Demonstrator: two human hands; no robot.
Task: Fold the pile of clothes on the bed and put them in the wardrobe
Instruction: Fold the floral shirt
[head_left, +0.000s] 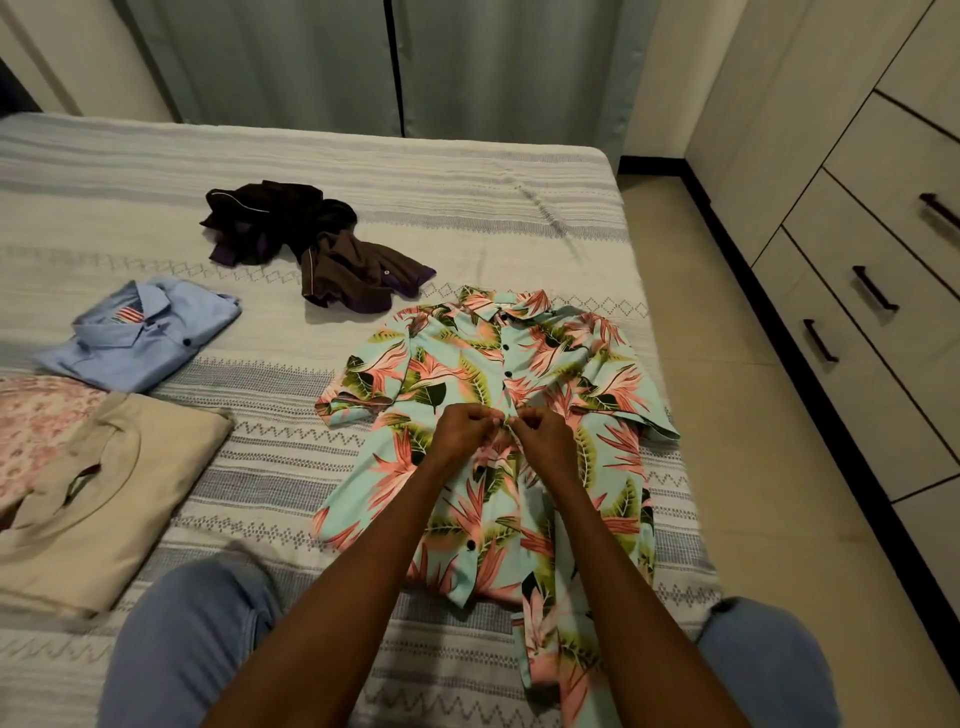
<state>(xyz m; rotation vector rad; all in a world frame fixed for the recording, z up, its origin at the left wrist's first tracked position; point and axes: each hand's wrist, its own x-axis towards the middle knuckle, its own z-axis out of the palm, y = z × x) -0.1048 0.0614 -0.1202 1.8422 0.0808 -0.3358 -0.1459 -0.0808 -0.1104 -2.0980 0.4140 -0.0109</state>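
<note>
one bed (291, 171) with a striped cover fills most of the view. one wardrobe (852, 171) stands along the right, with three dark handles showing on its drawers. five garments lie on the bed. one floral shirt (457, 374) is spread flat, collar away from the person, near the bed's right edge. one beige shirt (104, 499) lies folded at the left, partly over one pink patterned cloth (36, 431). one blue shirt (150, 338) lies folded just beyond them. one dark garment (311, 239) sits crumpled further up the bed. two hands meet at the floral shirt's front placket: the left hand (462, 431) and right hand (543, 439) each pinch the fabric with curled fingers, close together. two knees in jeans rest on the bed's near edge.
</note>
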